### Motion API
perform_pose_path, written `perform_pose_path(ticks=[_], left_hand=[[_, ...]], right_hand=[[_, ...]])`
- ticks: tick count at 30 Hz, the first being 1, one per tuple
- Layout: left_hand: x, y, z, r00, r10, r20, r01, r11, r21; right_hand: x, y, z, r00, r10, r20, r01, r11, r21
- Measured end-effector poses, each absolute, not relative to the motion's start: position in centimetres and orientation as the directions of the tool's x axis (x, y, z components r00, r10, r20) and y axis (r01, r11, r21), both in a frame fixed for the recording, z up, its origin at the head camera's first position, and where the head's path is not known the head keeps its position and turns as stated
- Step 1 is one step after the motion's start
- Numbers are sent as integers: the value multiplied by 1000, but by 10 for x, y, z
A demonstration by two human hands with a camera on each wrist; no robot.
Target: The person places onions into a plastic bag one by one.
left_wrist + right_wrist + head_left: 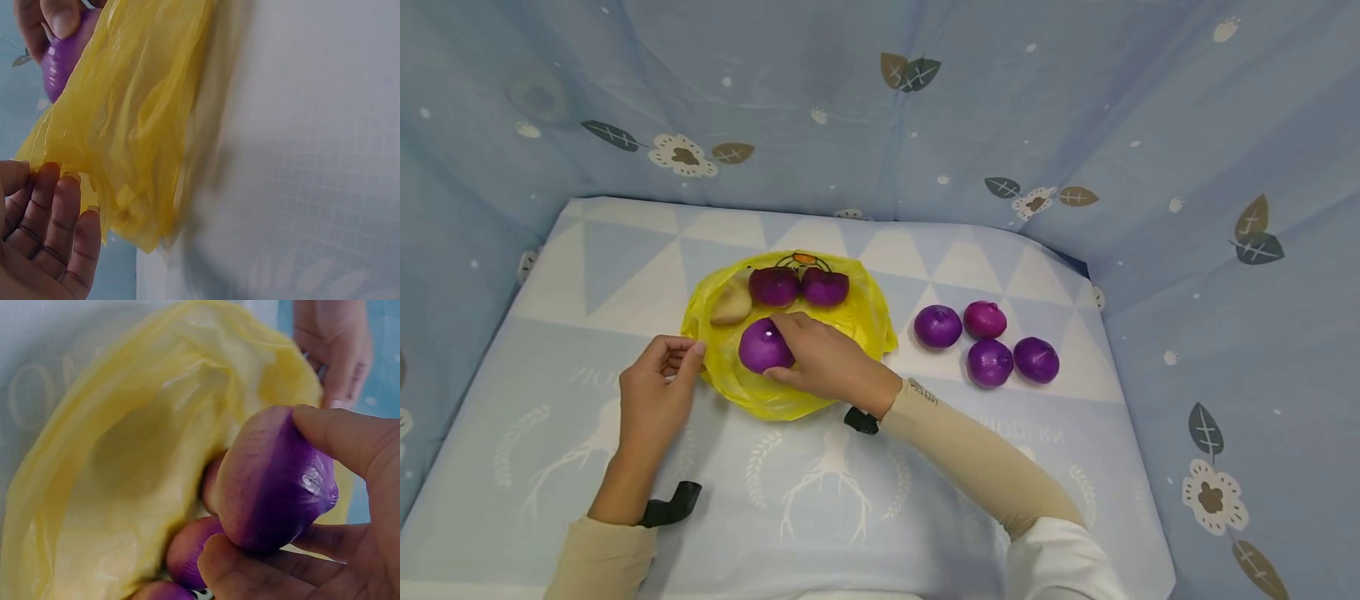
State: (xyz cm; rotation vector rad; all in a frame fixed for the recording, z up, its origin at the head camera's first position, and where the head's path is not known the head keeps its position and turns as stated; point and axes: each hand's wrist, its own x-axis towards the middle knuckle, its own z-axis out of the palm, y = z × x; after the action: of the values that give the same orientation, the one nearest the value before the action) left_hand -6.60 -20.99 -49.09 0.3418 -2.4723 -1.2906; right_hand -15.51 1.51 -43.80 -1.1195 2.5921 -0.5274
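My right hand (823, 354) grips a purple onion (764, 346) over the open mouth of a yellow plastic bag (775, 407). In the right wrist view the held onion (275, 481) looks purple on one side and pale on the other, between thumb and fingers. Two purple onions (825, 287) and a pale yellowish rounded piece (731, 302) lie inside the bag. At the bag's left rim, my left hand (658, 379) pinches the thin plastic between thumb and forefinger. The left wrist view shows this hand (50, 231) with its other fingers loosely bent beside the plastic.
Right of the bag, several purple onions (989, 363) sit grouped on the patterned tablecloth (970, 492). A blue curtain (820, 108) with leaf and flower prints surrounds the table at the back and sides. Black straps (673, 505) show at the wrists.
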Motion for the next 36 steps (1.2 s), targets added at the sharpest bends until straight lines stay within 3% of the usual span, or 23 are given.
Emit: perform_pose_path(ticks=[15, 25, 36], left_hand=[[-65, -210, -491, -915, -369, 162, -72, 545, 835], [-63, -211, -493, -919, -368, 143, -84, 537, 839], [-63, -209, -495, -922, -359, 141, -84, 544, 835]], right_hand=[[-166, -17, -478, -684, -715, -143, -604, 666, -437], [-168, -23, -492, -686, -722, -95, -643, 661, -387], [-166, -28, -505, -772, -630, -78, -554, 728, -403]])
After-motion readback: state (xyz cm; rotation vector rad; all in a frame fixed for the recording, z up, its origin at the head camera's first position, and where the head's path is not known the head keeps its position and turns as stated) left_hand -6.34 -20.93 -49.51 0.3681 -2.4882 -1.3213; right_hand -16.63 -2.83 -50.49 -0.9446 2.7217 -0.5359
